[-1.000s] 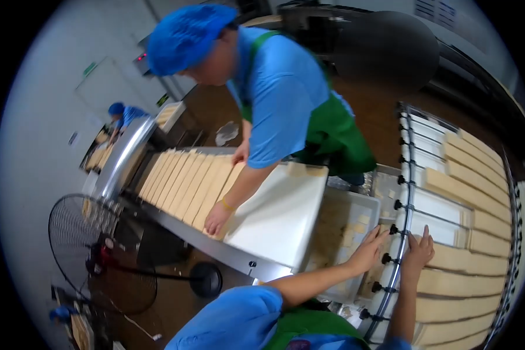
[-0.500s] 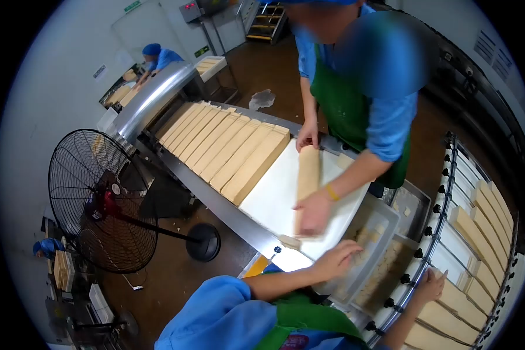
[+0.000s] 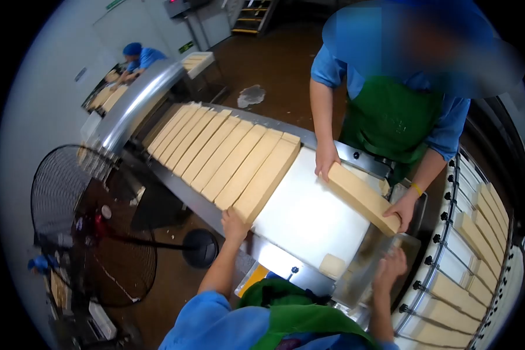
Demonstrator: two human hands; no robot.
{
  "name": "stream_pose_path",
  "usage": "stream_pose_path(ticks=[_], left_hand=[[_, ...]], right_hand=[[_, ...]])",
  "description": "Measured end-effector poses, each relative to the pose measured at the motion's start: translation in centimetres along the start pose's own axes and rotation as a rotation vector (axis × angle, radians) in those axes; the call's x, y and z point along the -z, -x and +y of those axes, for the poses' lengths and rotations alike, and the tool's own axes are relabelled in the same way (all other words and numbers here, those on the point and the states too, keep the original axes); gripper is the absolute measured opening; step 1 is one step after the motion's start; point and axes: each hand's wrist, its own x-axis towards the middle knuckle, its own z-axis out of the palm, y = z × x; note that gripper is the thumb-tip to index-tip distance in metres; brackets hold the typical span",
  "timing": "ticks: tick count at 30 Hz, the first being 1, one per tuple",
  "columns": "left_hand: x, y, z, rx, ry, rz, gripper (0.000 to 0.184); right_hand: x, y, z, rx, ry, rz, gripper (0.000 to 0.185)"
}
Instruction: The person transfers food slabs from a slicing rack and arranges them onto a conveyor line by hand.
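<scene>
Pale rectangular blocks (image 3: 220, 156) lie side by side on a white conveyor belt (image 3: 309, 204). My left hand (image 3: 234, 226) is at the near end of the last block (image 3: 268, 179) in the row, its fingers round that end. My right hand (image 3: 391, 268) is over a metal tray (image 3: 356, 283) at the belt's right end, slightly blurred, with loosely bent fingers and nothing visible in it. Across the belt, a co-worker's two hands hold another pale block (image 3: 364, 199) by its ends, tilted above the belt. A small pale piece (image 3: 332, 265) lies at the belt's near corner.
On the right stands a rack (image 3: 449, 233) with black knobs and rows of pale blocks. A black fan (image 3: 93, 227) is at the left. The co-worker in a green apron (image 3: 391, 119) stands across the belt. Another person (image 3: 141, 57) works at the far left.
My left hand has moved left from beside the belt's right end to the block row. My right hand has left the rack. The co-worker has lifted and turned the separate block.
</scene>
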Motion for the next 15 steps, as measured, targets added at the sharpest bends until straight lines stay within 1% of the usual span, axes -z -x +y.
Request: stream_pose_path(ticks=[2, 4, 6, 8, 10, 12, 14, 15], left_hand=[[-0.5, -1.3, -1.1, -0.068, 0.135, -0.074, 0.085], [-0.1, -1.9, -0.9, -0.087, 0.166, -0.125, 0.083], [0.5, -2.4, -0.7, -0.106, 0.195, -0.175, 0.080], [0.5, -2.2, -0.3, -0.115, 0.178, -0.159, 0.077], [0.3, -2.1, 0.4, -0.126, 0.214, -0.159, 0.076], [0.9, -1.8, 1.4, -0.129, 0.245, -0.164, 0.075], [1.8, -1.8, 2.7, -0.108, 0.156, -0.205, 0.075], [1.9, -1.8, 2.8, -0.124, 0.155, -0.217, 0.075]], right_hand=[[-1.9, -1.8, -4.5, 0.040, -0.062, -0.087, 0.018], [-3.9, -4.2, -8.4, 0.061, -0.187, -0.144, 0.020], [-8.2, -6.4, -11.3, 0.108, -0.293, -0.103, 0.024], [-13.1, -8.6, -13.5, 0.104, -0.288, -0.172, 0.031], [-17.6, -11.0, -16.2, 0.010, -0.158, -0.333, 0.047], [-21.4, -14.2, -18.8, -0.100, -0.101, -0.478, 0.065], [-24.2, -18.0, -21.3, -0.164, -0.056, -0.589, 0.072], [-24.6, -20.1, -22.8, -0.185, -0.063, -0.630, 0.072]])
